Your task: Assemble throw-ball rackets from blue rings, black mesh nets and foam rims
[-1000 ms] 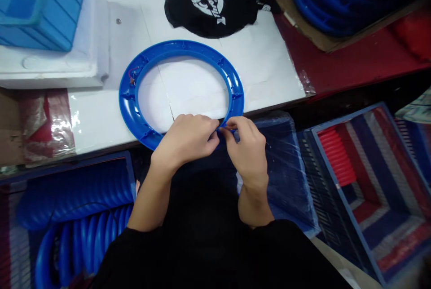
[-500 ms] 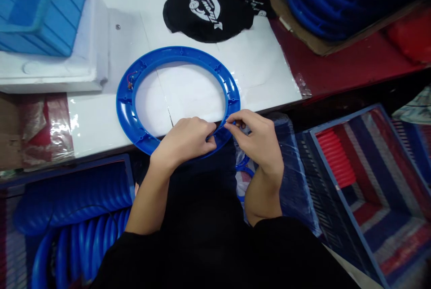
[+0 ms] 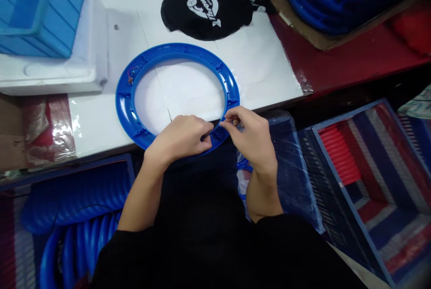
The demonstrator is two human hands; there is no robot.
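Both hands sit slightly lower and closer to the ring's near edge than half a second ago; the ring itself has barely shifted on the sheet.

Left hand point(image 3: 180, 138): fingers curled together, pressed down over the near arc of the blue ring point(image 3: 125, 100), gripping its rim. Right hand point(image 3: 251, 138): thumb and forefinger pinched on a small brownish part point(image 3: 235, 122), too small to identify, held just at the ring's inner edge on the near right.

One blue ring, lying flat on the white sheet point(image 3: 262, 68) of the table, its near arc overhanging the table edge toward the person. Small red wires point(image 3: 130, 76) show on its far-left arc.

Beyond the ring, touching nothing: one black cloth point(image 3: 208, 3) with white printed lettering, seen upside down; the words are not legible. Far left: one light-blue crate point(image 3: 37, 10) resting on a white foam block point(image 3: 67, 68).

Below the table, left: a bin of stacked blue rings point(image 3: 77, 199), count unclear. Far right on the red surface: a cardboard box point(image 3: 323, 39) with more blue rings, count unclear. Right of the person: one dark blue crate point(image 3: 336, 217) lined with red, white and blue striped sheeting. Clear plastic wrap point(image 3: 286, 167) lies just beside the right wrist.
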